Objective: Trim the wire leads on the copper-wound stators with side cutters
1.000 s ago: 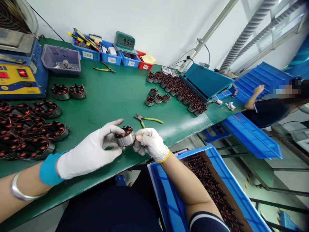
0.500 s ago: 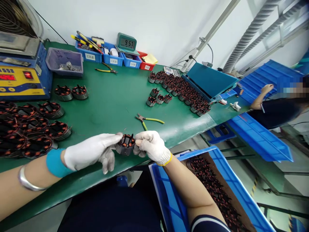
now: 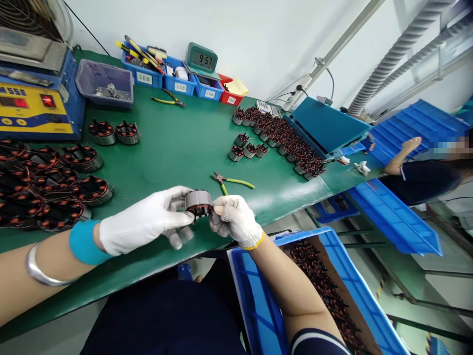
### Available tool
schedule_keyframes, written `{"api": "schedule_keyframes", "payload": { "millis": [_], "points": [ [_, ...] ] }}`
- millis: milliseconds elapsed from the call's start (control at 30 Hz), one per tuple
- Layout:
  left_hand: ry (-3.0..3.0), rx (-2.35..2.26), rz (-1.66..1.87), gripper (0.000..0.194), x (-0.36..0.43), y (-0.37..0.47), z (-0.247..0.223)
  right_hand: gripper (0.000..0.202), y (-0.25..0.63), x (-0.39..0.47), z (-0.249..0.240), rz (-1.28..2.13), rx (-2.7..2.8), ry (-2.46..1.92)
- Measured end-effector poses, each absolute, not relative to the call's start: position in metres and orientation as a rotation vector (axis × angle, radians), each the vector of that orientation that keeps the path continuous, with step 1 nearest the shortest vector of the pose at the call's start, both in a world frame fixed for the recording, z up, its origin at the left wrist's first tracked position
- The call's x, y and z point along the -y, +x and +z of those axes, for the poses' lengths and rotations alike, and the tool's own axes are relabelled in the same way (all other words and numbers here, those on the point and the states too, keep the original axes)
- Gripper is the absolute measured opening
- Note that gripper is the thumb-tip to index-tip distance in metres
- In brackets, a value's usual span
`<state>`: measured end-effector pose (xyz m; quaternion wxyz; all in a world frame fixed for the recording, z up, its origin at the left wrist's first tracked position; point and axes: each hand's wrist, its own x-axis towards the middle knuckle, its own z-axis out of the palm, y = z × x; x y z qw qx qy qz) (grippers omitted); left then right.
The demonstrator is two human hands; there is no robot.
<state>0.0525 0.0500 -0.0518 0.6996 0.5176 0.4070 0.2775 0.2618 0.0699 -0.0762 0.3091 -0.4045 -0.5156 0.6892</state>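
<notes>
The wound stator [image 3: 198, 199] is between my 2 hands, raised over the table [image 3: 166, 153] near its front edge, silver band uppermost and dark prongs pointing down. My right hand [image 3: 234, 219] has its grip pinched at the stator's right edge; my left hand [image 3: 158, 214] curls thumb and forefinger about the left side, how firmly I cannot tell. If that pinch loosens, the smooth band could slip through my gloves and drop, perhaps off the table. An uneven twist might bend a prong or snag glove fabric. The pliers [image 3: 240, 183] lie just beyond my right hand, 1 handle partly behind it, so a forward push could knock them. Farther out, 4 stators [image 3: 250, 150] stand before packed rows [image 3: 281, 138]. A crowded cluster [image 3: 55, 182] flanks my left forearm; a blue crate [image 3: 343, 261] sits below my right.
</notes>
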Motion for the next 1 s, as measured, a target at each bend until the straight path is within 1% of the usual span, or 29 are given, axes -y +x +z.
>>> {"api": "schedule_keyframes", "payload": {
  "millis": [100,167,233,267,333,400,433,467,500,567,633,667,700,767,833,867,933,1000],
  "points": [
    [1.623,-0.881,0.957,0.031,-0.043,0.049,-0.054,0.024,0.26,-0.07,-0.076,1.873,1.342,-1.096],
    [2.106,-0.723,1.016,0.019,-0.04,0.044,-0.057,0.024,0.26,-0.069,-0.075,1.877,1.34,-1.102],
    [2.42,-0.54,0.986,0.012,-0.039,0.04,-0.062,0.025,0.261,-0.067,-0.073,1.868,1.373,-1.104],
    [2.451,-0.548,1.003,0.013,-0.038,0.04,-0.064,0.027,0.261,-0.066,-0.072,1.858,1.401,-1.105],
    [2.285,-0.808,1.085,0.027,-0.039,0.043,-0.066,0.029,0.262,-0.063,-0.07,1.82,1.453,-1.114],
    [2.051,-1.061,0.981,0.046,-0.041,0.048,-0.068,0.029,0.261,-0.062,-0.071,1.772,1.478,-1.122],
    [2.009,-1.138,0.894,0.051,-0.043,0.051,-0.069,0.028,0.26,-0.062,-0.073,1.762,1.471,-1.127],
    [2.054,-1.172,0.825,0.05,-0.045,0.053,-0.07,0.027,0.258,-0.062,-0.075,1.777,1.455,-1.128],
    [2.175,-1.177,0.8,0.046,-0.047,0.054,-0.071,0.026,0.256,-0.063,-0.078,1.812,1.423,-1.123],
    [2.512,-1.177,0.854,0.034,-0.053,0.052,-0.074,0.025,0.252,-0.065,-0.083,1.906,1.34,-1.09],
    [2.741,-1.16,0.938,0.03,-0.057,0.047,-0.078,0.026,0.25,-0.066,-0.085,1.932,1.362,-1.066],
    [2.771,-1.183,0.965,0.03,-0.058,0.045,-0.08,0.026,0.25,-0.067,-0.084,1.862,1.443,-1.083],
    [2.754,-1.238,0.995,0.032,-0.059,0.043,-0.083,0.025,0.251,-0.067,-0.082,1.712,1.57,-1.126],
    [2.668,-1.335,1.016,0.036,-0.059,0.041,-0.087,0.025,0.254,-0.068,-0.077,1.186,1.872,-1.204],
    [2.596,-1.375,0.948,0.039,-0.06,0.042,-0.09,0.035,0.256,-0.069,-0.073,0.599,2.131,-1.16],
    [2.577,-1.373,0.905,0.039,-0.06,0.043,-0.091,0.034,0.257,-0.07,-0.073,0.384,2.256,-1.107],
    [2.566,-1.348,0.826,0.038,-0.061,0.044,-0.09,0.02,0.259,-0.073,-0.073,0.15,2.51,-1.021],
    [2.533,-1.351,0.721,0.036,-0.063,0.042,-0.088,0.018,0.263,-0.078,-0.075,0.051,2.7,-1.048]
  ]
}}
